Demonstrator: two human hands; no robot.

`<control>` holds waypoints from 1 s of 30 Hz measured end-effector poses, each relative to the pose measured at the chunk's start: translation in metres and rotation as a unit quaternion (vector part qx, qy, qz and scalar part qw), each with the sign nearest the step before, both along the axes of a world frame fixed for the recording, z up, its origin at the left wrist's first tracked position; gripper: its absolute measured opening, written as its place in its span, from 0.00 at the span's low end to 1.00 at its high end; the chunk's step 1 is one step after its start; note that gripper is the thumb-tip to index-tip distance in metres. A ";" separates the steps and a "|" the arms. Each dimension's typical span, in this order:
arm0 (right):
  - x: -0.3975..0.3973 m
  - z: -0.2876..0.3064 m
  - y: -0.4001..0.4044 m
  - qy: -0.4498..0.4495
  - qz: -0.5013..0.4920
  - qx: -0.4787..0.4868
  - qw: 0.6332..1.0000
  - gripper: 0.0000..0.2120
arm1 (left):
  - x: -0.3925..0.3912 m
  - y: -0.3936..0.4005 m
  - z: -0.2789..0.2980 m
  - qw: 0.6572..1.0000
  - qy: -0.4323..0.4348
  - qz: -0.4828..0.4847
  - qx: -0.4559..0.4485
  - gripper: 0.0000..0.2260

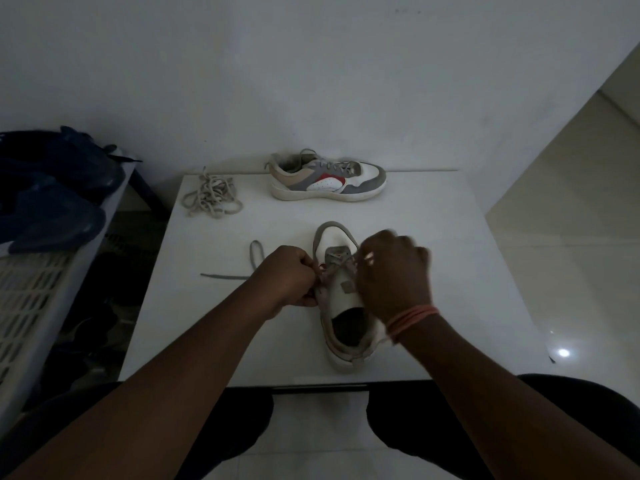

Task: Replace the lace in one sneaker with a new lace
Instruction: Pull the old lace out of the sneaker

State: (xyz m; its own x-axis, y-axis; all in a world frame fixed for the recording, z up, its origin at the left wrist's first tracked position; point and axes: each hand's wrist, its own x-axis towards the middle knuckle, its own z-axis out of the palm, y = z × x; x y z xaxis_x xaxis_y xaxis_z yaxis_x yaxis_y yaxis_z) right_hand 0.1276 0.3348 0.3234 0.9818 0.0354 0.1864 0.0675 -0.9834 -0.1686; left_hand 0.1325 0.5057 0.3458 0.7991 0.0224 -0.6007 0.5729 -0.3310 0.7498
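Table [415, 237], white, stands against pale wall [311, 81] on glossy floor [571, 237].

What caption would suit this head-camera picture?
Both hands, left and right, work a grey lace at the near sneaker.

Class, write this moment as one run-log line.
left hand: pinches grey lace | right hand: at near sneaker eyelets, grip blurred | second sneaker: laced | beige lace: heaped
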 end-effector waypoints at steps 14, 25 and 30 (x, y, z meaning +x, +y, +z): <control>0.002 0.005 -0.003 0.025 -0.003 0.046 0.999 0.09 | 0.000 0.000 0.000 1.000 0.009 -0.001 0.001 0.03; -0.012 0.013 0.010 0.127 0.088 0.067 0.986 0.19 | 0.002 -0.003 0.000 1.000 0.010 -0.011 0.012 0.04; 0.002 0.018 -0.003 0.007 -0.025 0.070 0.997 0.07 | 0.003 0.000 -0.003 1.000 0.009 -0.008 0.012 0.05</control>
